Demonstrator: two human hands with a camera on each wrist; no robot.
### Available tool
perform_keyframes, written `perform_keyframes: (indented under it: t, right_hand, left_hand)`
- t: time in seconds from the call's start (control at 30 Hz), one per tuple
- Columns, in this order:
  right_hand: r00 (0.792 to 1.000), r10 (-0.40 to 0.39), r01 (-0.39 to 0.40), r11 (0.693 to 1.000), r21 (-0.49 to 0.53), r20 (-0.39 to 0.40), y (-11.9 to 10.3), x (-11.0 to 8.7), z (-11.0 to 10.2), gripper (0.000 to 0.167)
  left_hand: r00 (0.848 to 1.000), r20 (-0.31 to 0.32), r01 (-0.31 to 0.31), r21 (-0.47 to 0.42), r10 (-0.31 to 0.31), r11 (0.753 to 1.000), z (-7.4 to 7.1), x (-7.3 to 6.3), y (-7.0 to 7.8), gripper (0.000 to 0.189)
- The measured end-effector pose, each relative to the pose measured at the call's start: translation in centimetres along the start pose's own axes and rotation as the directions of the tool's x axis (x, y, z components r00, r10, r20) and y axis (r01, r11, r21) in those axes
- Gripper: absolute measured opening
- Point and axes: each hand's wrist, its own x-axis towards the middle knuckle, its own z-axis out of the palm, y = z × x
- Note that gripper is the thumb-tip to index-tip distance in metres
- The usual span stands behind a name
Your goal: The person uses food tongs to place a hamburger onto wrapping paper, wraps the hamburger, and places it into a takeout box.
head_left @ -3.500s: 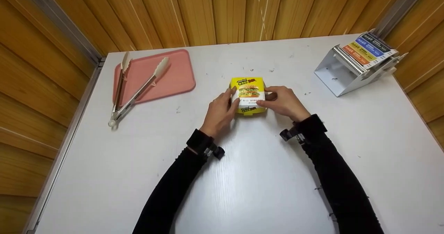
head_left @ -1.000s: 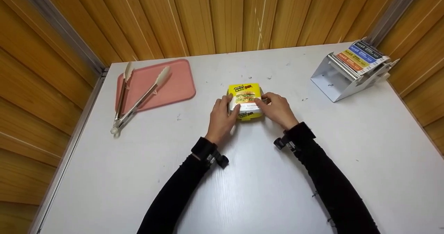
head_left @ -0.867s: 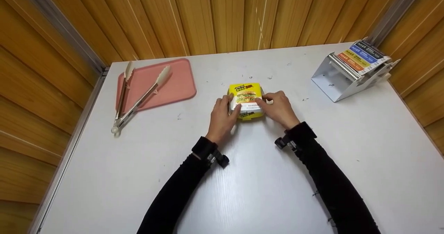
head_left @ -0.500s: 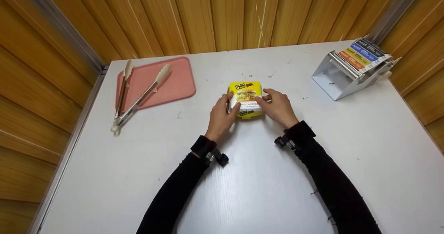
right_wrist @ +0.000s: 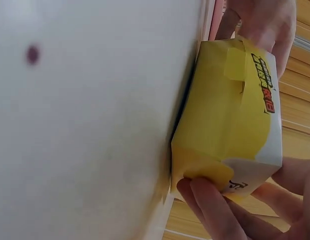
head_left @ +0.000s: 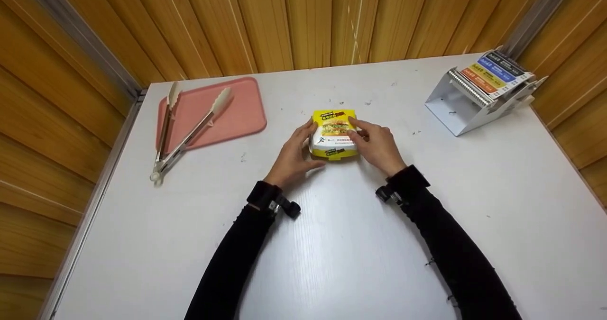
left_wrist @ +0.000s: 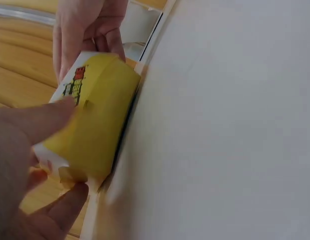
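Observation:
A yellow and white burger box [head_left: 334, 135], printed with a burger picture, sits closed on the white table in front of me. My left hand [head_left: 295, 155] is at its left side, the fingers touching that side while the thumb sticks out in front, apart from the box. On the other side, my right hand [head_left: 379, 147] holds the box with its thumb on the lid's right edge and fingers at the side. In the left wrist view the yellow front of the box [left_wrist: 97, 120] faces the camera. The right wrist view shows its front tab and fingers [right_wrist: 210, 205] against one side.
To the left lies a pink tray [head_left: 246, 109], with spread metal tongs [head_left: 189, 132] across it, their hinge end on the table. At the back right stands a white label dispenser [head_left: 479, 97] with several coloured label rolls. Wood-look panels [head_left: 308, 21] border the table.
My left thumb has come off the box's lid and swung out to the front, and the left wrist has shifted left. The right index finger has moved onto the lid's edge. The box stays in place.

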Motion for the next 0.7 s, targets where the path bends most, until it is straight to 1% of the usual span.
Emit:
perform_keyframes:
  t: [0.07,0.1,0.2,0.3,0.33,0.37,0.43,0.5,0.57,0.63,0.7]
  right_hand:
    - [1.0,-0.004,0.004,1.0,0.002,0.031,0.0,0.0,-0.1,0.053]
    - [0.999,-0.006,0.005,1.0,0.005,0.052,0.0,0.0,-0.1,0.056]
    - [0.993,0.008,-0.011,1.0,0.022,0.121,-0.2,0.0,-0.3,0.063]
    - [0.981,0.007,-0.013,1.0,0.029,0.193,-0.4,0.0,-0.6,0.073]
    - [0.978,0.001,-0.004,1.0,0.015,0.211,-0.5,0.0,-0.7,0.078]
    - [0.972,-0.013,0.011,1.0,0.012,0.235,-0.6,-0.1,-0.8,0.082]
    - [0.962,-0.047,0.057,0.998,-0.027,0.268,-0.7,-0.2,-0.9,0.091]
    - [0.958,-0.077,0.102,0.992,-0.077,0.278,-0.8,-0.3,-0.8,0.1]
    - [0.956,-0.098,0.134,0.984,-0.116,0.277,-0.9,-0.5,-0.6,0.109]
    - [0.962,-0.116,0.157,0.976,-0.153,0.245,-1.0,-0.6,-0.3,0.116]
    - [0.968,-0.147,0.181,0.97,-0.16,0.206,-0.9,-0.6,0.0,0.12]
  left_hand:
    - [1.0,0.024,-0.001,0.027,0.001,1.0,-0.1,0.0,-0.1,0.106]
    - [1.0,0.029,0.001,0.049,-0.002,0.999,-0.2,-0.1,-0.1,0.109]
    - [1.0,0.017,0.007,0.072,-0.008,0.997,-0.2,-0.1,0.1,0.108]
    - [0.999,-0.035,0.01,0.066,-0.008,0.998,-0.2,-0.2,0.4,0.104]
    - [0.998,-0.056,0.007,0.062,-0.003,0.998,-0.3,-0.2,0.4,0.103]
    - [0.997,-0.077,0.002,0.064,0.003,0.998,-0.4,-0.3,0.5,0.102]
    - [0.993,-0.115,-0.012,0.076,0.021,0.997,-0.5,-0.2,0.5,0.099]
    - [0.99,-0.133,-0.023,0.095,0.036,0.995,-0.7,-0.1,0.5,0.096]
    - [0.99,-0.133,-0.035,0.117,0.05,0.992,-0.9,-0.1,0.5,0.093]
    - [0.991,-0.12,-0.047,0.133,0.063,0.99,-1.0,0.0,0.6,0.091]
    - [0.992,-0.1,-0.066,0.153,0.082,0.986,-1.3,0.1,0.6,0.09]
